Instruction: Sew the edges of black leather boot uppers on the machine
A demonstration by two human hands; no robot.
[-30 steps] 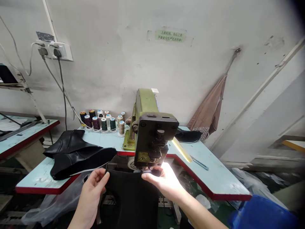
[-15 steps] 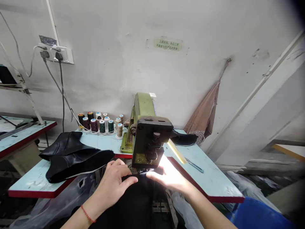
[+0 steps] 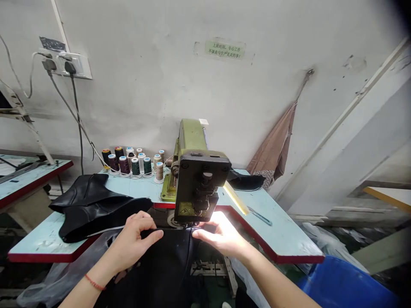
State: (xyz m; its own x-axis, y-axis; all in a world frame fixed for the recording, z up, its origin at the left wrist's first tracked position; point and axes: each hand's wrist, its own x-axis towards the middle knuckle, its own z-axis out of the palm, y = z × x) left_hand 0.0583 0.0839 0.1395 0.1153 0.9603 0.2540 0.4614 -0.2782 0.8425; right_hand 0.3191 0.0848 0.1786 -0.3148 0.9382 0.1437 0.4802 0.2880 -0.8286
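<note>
A black leather-like piece (image 3: 167, 256) hangs down below the head of a green sewing machine (image 3: 192, 137), its top edge at the needle area. My left hand (image 3: 139, 237) pinches that edge left of the machine head, thumb on the near side. Close to the needle on the right, my right hand (image 3: 218, 235) grips the same edge between thumb and fingers, under bright lamp light. The machine's dark front plate hides the needle and some of my right fingertips. More black leather-like pieces (image 3: 86, 201) lie on the table to the left.
Several thread spools (image 3: 135, 164) stand at the back left of the pale blue table (image 3: 289, 231). Right of the machine lie a yellowish strip (image 3: 236, 197), a blue-handled tool (image 3: 260, 217) and another black piece (image 3: 247, 180). A brown cloth (image 3: 276, 141) hangs on the wall; a blue bin (image 3: 346, 284) is lower right.
My left hand has slid left along the edge, away from the needle, so more of the black piece shows between my hands. My right hand stays close to the needle.
</note>
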